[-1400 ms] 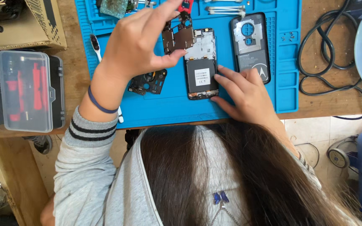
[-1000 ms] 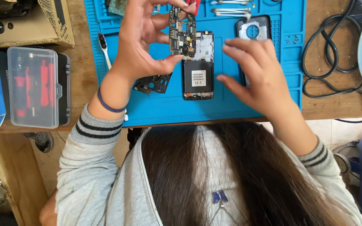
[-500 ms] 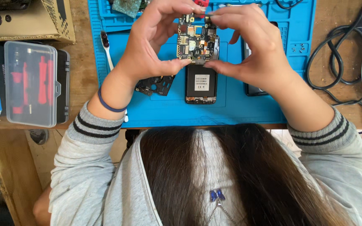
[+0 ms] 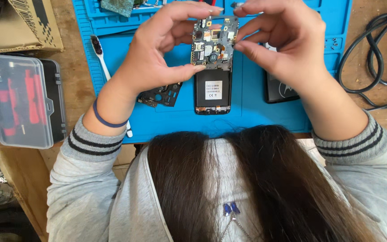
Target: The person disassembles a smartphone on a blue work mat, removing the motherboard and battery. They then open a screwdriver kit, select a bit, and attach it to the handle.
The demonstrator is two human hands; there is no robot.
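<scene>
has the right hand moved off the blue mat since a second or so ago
Yes. The right hand has risen from the blue silicone work mat and gone left, up to the green phone circuit board, now pinching its right edge, opposite the left hand.

Even, bright daylight-like light over whole bench, colours clean. No hard shadows; only soft shade under left hand (image 4: 157,54) and right hand (image 4: 278,45), falling on blue mat (image 4: 247,112) just below pinch. Circuit board (image 4: 213,42) between fingertips sharp, tiny parts readable as shapes. Faint sheen on clear plastic case (image 4: 16,101) well left of grip, no strong glare. Dark hair (image 4: 247,179) beneath grip in focus, strands crisp. Slight softening and darkening toward lower-left corner. No motion blur.
</scene>
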